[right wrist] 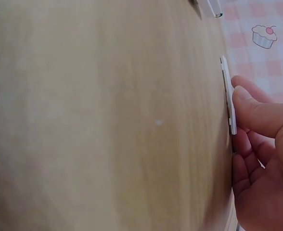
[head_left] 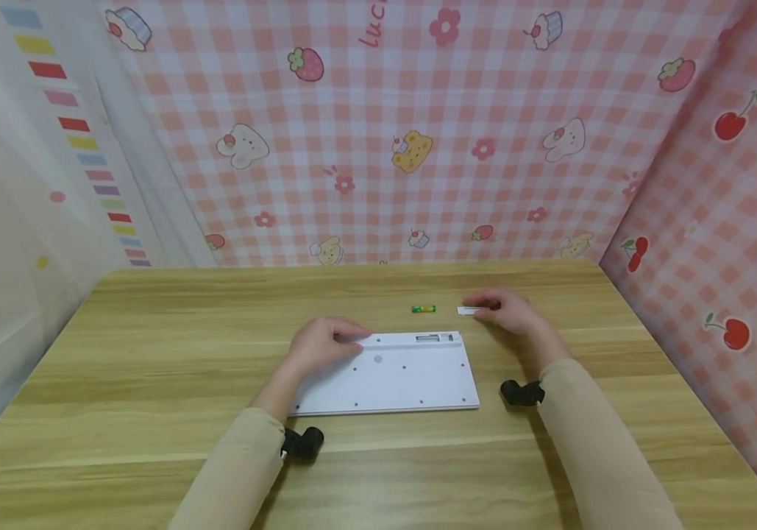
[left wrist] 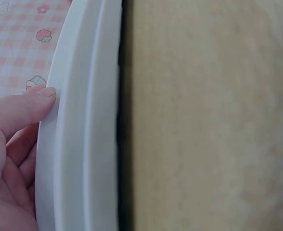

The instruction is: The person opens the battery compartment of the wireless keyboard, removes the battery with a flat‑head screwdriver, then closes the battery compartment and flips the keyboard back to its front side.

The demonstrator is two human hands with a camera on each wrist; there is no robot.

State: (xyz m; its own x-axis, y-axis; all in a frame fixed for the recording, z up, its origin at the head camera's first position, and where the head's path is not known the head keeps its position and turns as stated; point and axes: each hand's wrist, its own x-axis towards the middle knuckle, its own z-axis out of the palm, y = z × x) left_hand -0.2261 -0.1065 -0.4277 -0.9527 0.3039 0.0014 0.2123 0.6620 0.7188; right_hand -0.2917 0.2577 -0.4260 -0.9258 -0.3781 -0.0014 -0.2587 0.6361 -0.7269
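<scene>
A white keyboard lies with its underside up on the table. Its battery slot is uncovered near the far right corner. My left hand grips the keyboard's far edge left of centre, and in the left wrist view the thumb presses on the white rim. Beyond the keyboard's right end, my right hand pinches a small white battery cover between thumb and fingers, low over the tabletop. Left of that cover, a green and yellow battery lies on the table.
The wood-grain table ends at a pink checked cloth behind it. Another patterned cloth hangs along the right side, and a white curtain hangs at the left. Black wrist cameras sit on both forearms.
</scene>
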